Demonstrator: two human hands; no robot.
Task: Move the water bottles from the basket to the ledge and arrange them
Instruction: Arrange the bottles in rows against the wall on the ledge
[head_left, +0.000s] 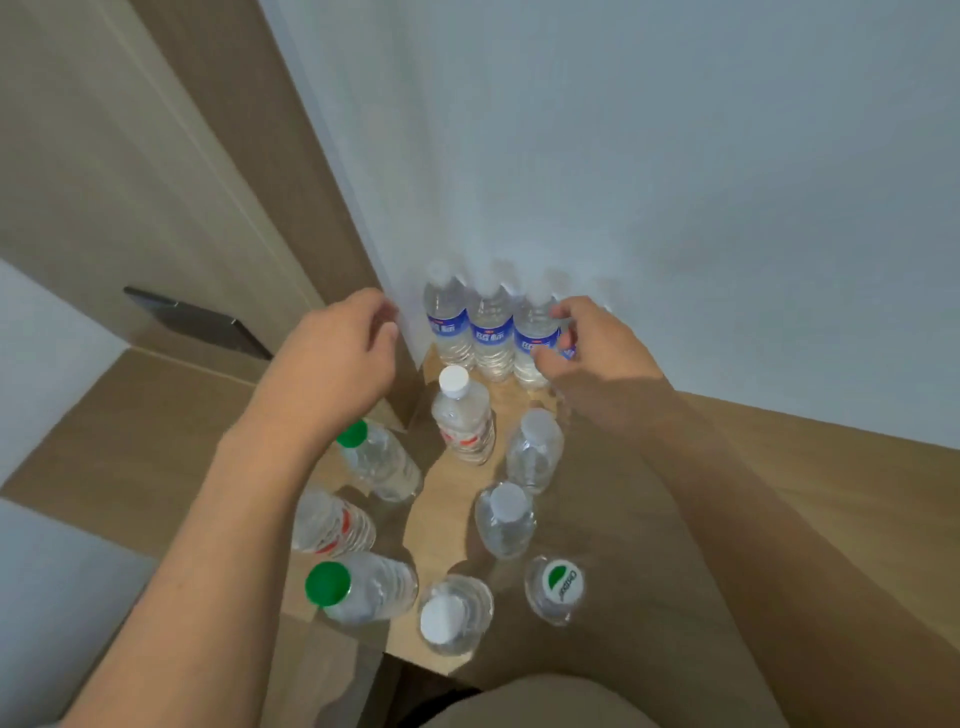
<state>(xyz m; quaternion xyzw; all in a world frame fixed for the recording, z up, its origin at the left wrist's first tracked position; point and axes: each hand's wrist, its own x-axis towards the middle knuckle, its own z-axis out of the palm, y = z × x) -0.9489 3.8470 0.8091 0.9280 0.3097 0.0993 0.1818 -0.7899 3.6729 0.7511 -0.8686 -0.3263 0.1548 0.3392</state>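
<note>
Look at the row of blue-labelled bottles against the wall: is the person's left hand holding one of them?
No. The left hand hovers empty beside the wall corner, while the right hand curls around the rightmost blue-labelled bottle in that row.

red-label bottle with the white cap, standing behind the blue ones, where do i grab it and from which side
Grip the red-label bottle around its shoulder just under the cap, coming from above and the near side. It stands upright with open ledge in front of it, while blue-label bottles crowd its far side.
</note>
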